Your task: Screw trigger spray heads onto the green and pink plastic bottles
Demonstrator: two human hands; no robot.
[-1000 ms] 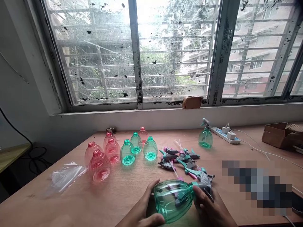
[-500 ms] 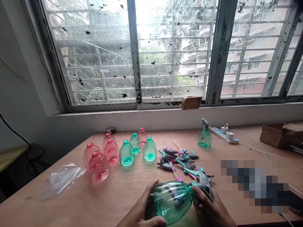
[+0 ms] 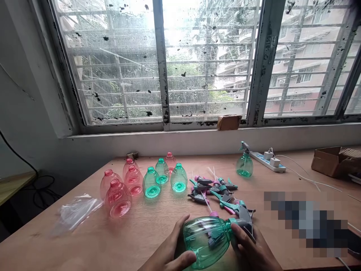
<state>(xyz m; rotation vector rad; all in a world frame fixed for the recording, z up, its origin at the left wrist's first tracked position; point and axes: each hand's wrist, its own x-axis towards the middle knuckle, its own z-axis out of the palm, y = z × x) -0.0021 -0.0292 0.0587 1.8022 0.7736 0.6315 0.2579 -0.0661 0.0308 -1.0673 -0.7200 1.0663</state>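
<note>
- what are the hands holding?
- the left hand [image 3: 171, 251] has its fingers round the fat part of a green bottle [image 3: 207, 241]. the right hand [image 3: 251, 246] is gripping the grey spray top [image 3: 241, 223] by the bottle's neck.
- where is that bottle?
- tipped sideways, just on the near side of the pile of spray tops [image 3: 224, 197].
- what's left of the pile?
- pink bottles [image 3: 118, 199] and other green bottles [image 3: 179, 177], standing up.

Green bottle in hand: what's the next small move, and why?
Probably a gentle tightening twist of the sprayer with the right hand: the sprayer sits at the neck of the bottle, the left hand steadies the bottle's other end, and how tight the fit is can't be seen.
</note>
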